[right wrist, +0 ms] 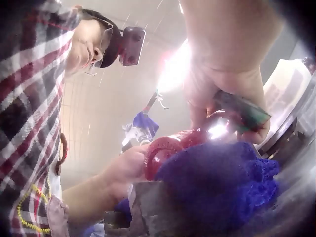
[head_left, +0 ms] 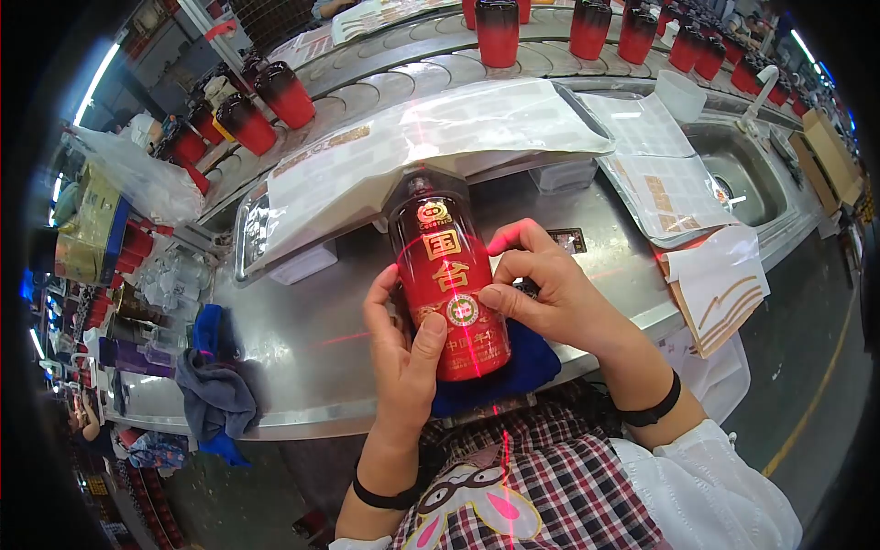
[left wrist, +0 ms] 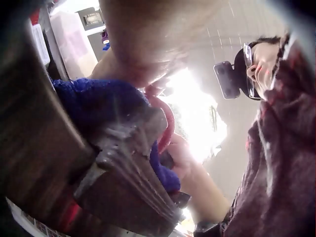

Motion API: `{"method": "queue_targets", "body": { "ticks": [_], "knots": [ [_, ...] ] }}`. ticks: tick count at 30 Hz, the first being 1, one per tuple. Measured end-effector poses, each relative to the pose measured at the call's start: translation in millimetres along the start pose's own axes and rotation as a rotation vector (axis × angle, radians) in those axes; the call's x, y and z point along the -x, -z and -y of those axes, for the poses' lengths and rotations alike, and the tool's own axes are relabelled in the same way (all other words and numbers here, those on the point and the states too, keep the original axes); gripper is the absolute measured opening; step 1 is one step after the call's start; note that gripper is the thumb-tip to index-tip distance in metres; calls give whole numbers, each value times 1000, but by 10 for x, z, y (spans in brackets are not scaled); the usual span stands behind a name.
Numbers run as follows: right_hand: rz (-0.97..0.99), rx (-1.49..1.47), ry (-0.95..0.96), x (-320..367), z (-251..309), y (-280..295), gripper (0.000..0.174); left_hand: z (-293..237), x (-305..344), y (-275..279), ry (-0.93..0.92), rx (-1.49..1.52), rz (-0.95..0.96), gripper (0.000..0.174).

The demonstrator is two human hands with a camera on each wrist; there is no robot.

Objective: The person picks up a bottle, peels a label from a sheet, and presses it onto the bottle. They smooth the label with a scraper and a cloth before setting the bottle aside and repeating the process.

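Observation:
A red bottle [head_left: 472, 353] with a dark top and gold lettering lies tilted over a blue cloth [head_left: 543, 359], a round label [head_left: 463, 310] on its front. My left hand [head_left: 403, 353] grips its left side, thumb across the front. At the right side, my right hand [head_left: 555, 291] has bent fingers, the thumb tip near the label. In the right wrist view, the right hand [right wrist: 222, 59] holds a small dark greenish object [right wrist: 244, 112] beside the bottle [right wrist: 160, 160]; the left hand [right wrist: 126, 170] is at the bottle's base. The left wrist view shows the bottle's red rim [left wrist: 167, 118].
Sheets of labels [head_left: 440, 115] cover a tray behind the bottle, with more sheets [head_left: 655, 183] at the right beside a sink [head_left: 747, 170]. Red bottles [head_left: 498, 37] stand along the conveyor [head_left: 394, 73]. A grey cloth [head_left: 215, 390] hangs over the table's left front edge.

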State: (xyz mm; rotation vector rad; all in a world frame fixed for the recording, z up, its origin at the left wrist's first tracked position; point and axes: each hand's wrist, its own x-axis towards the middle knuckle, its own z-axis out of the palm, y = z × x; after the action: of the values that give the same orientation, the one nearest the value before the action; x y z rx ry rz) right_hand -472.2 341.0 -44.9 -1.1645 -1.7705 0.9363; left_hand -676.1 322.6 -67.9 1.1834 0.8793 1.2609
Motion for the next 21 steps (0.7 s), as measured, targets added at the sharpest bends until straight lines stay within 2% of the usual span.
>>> {"method": "queue_targets", "body": {
  "ticks": [8, 18, 21],
  "knots": [
    [-40, -12, 48, 0, -28, -10, 25, -13, 0, -24, 6, -23, -14, 64],
    [29, -67, -33, 24, -59, 30, 22, 0, 7, -58, -9, -30, -37, 63],
    [-2, -55, 33, 25, -85, 12, 23, 32, 4, -34, -30, -51, -39, 64]
  ]
}}
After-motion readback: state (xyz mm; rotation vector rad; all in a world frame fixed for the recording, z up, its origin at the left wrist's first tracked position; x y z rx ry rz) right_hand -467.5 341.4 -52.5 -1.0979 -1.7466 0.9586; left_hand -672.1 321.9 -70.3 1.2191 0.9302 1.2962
